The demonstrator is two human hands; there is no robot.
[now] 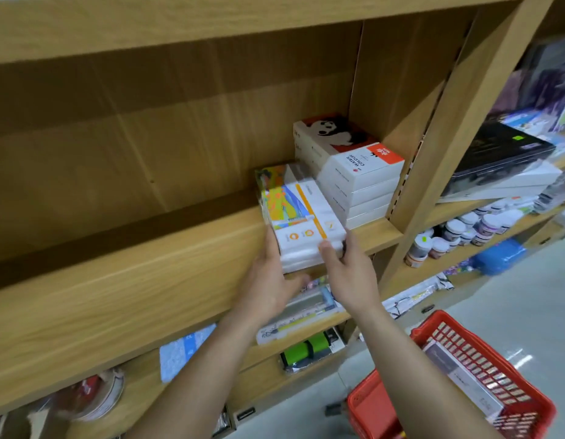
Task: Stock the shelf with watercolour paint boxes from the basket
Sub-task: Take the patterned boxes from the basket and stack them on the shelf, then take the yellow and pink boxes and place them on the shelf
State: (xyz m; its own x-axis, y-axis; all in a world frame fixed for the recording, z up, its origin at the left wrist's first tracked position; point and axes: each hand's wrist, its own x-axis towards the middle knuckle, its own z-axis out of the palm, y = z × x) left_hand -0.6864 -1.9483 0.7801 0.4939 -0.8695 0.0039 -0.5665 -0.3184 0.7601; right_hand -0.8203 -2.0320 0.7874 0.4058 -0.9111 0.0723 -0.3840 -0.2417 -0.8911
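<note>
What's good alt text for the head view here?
Two bare hands, left hand and right hand, grip a small stack of colourful paint boxes at the front edge of a wooden shelf, beside a taller stack of panda-print watercolour boxes against the right wall. A red basket with more boxes sits on the floor, lower right.

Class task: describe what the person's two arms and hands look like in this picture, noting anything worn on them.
Both forearms are bare as far as the picture shows; no sleeve, glove, watch or bracelet is visible. The left hand and right hand show no rings that can be made out. Fingernails look short and unpainted.
</note>
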